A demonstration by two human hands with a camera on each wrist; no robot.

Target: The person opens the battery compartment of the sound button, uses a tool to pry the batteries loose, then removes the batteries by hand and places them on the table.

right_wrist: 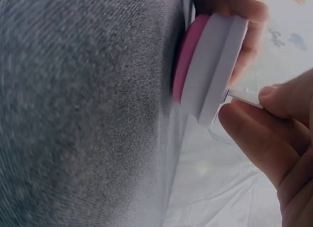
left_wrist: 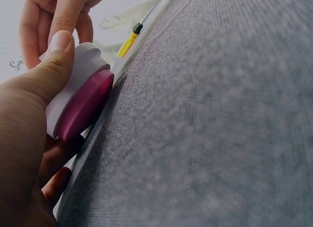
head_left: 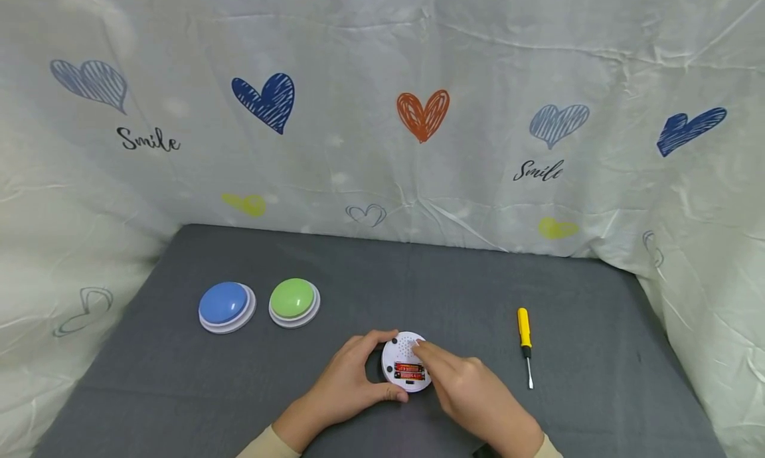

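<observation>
My left hand (head_left: 349, 381) grips a round push button (head_left: 399, 344) by its rim, thumb at the near side and fingers at the far side. The button lies upside down, its white underside up and its pink dome (left_wrist: 87, 105) facing the grey cloth. In the open compartment sit red batteries (head_left: 409, 372), side by side. Over the right edge of the underside is my right hand (head_left: 469, 391). Between its thumb and finger it pinches a small flat white piece (right_wrist: 246, 97), whose end meets the underside.
A blue-domed button (head_left: 224, 303) and a green-domed button (head_left: 292, 298) stand to the left on the grey cloth (head_left: 358, 279). A yellow-handled screwdriver (head_left: 524, 328) lies to the right. Behind the table hangs a pale curtain (head_left: 335, 159) with printed hearts.
</observation>
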